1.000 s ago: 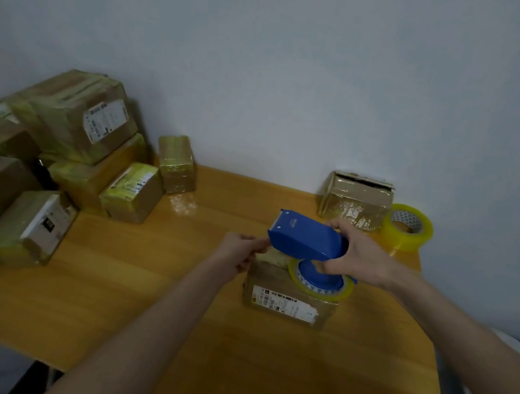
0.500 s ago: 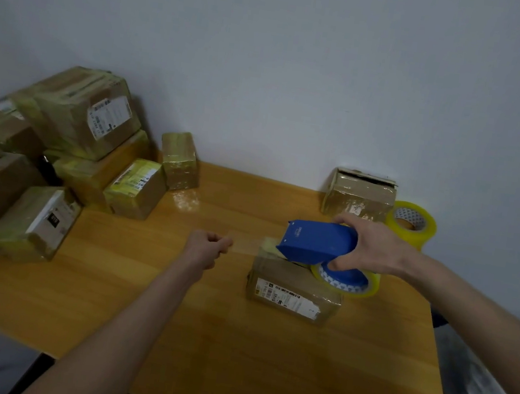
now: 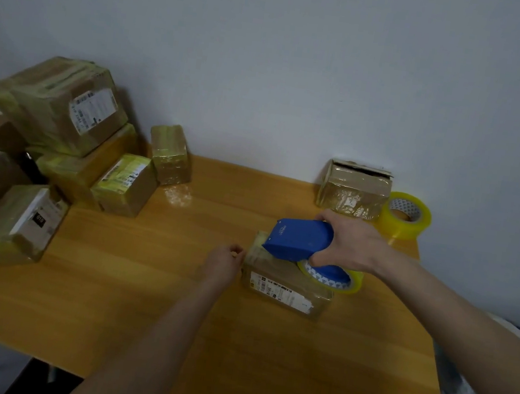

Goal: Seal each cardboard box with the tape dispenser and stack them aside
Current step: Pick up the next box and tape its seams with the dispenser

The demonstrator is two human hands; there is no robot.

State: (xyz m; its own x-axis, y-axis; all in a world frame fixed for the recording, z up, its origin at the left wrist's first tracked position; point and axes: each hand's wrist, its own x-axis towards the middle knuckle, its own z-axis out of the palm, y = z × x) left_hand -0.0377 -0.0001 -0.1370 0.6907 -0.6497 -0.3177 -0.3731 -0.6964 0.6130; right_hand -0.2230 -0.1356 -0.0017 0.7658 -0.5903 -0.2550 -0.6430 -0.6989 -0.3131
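A small brown cardboard box (image 3: 283, 289) with a white label lies on the wooden table (image 3: 139, 300), right of centre. My right hand (image 3: 350, 245) grips a blue tape dispenser (image 3: 299, 240) whose front end rests on the box's top; its yellowish tape roll (image 3: 345, 282) hangs over the box's right end. At the box's left end, my left hand (image 3: 223, 261) has its fingers curled, thumb and fingertip pinched together on the tape end. The tape strip itself is barely visible.
Several taped boxes are piled at the table's left (image 3: 65, 111), with one small taped box (image 3: 170, 153) beside the pile. A box with a loose top flap (image 3: 354, 189) and a spare yellow tape roll (image 3: 405, 216) stand against the back wall at right.
My left hand pulled a strip of tape out to the left, then came back to the box's left end. The dispenser shifted slightly right and settled lower onto the box top.
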